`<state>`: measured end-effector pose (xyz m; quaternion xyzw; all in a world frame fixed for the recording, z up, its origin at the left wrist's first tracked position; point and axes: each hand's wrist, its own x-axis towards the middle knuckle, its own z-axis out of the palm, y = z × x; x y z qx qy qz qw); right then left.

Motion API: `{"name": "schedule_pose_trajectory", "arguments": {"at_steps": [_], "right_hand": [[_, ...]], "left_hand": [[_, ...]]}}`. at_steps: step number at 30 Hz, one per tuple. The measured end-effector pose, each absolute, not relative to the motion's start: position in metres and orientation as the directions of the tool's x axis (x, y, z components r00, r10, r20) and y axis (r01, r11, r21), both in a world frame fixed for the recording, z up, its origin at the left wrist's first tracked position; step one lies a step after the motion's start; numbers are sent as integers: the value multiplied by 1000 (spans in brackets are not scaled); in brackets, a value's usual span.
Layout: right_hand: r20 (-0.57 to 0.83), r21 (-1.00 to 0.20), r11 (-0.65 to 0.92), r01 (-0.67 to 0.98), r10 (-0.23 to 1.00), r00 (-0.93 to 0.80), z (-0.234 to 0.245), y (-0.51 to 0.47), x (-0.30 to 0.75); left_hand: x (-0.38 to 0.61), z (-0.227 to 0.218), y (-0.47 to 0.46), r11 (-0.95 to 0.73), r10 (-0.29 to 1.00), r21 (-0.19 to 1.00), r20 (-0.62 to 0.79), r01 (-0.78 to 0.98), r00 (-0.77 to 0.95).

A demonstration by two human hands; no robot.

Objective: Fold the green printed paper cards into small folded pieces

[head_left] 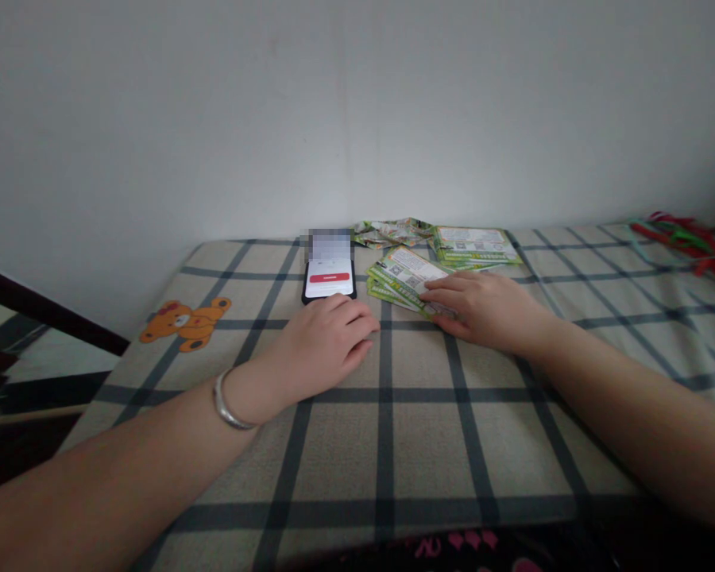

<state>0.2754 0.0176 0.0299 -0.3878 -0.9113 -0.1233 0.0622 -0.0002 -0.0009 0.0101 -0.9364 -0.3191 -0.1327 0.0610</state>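
My left hand (pixel 322 338) rests on the checked cloth (pixel 393 445) just in front of a black phone (pixel 329 274), fingers curled loosely and holding nothing; a silver bangle (pixel 229 409) circles that wrist. The phone lies flat with a lit white screen and a red bar. My right hand (pixel 482 306) lies flat, fingers stretched out onto the near edge of a fanned stack of green and white packets (pixel 402 274). A second stack of the same packets (pixel 475 244) lies behind it near the wall.
Crumpled opened packets (pixel 390 230) lie by the wall behind the phone. Red and green strips (pixel 691 238) sit at the far right. An orange bear print (pixel 184 322) marks the cloth at left, where the surface ends at a dark rail (pixel 48 314).
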Motion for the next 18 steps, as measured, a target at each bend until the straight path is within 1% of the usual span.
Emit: {"name": "schedule_pose_trajectory", "arguments": {"at_steps": [4, 8, 14, 18], "right_hand": [[231, 157, 663, 732, 696, -680, 32, 13, 273], [232, 151, 623, 768, 733, -640, 31, 9, 269], [207, 75, 617, 784, 759, -617, 29, 9, 269], [217, 117, 612, 782, 753, -621, 28, 11, 268]], "left_hand": [[1, 10, 0, -789, 580, -32, 289, 613, 762], [1, 10, 0, -787, 582, -35, 288, 616, 760], [0, 11, -1, -784, 587, -29, 286, 620, 757], [1, 11, -1, -785, 588, -26, 283, 619, 758]]}}
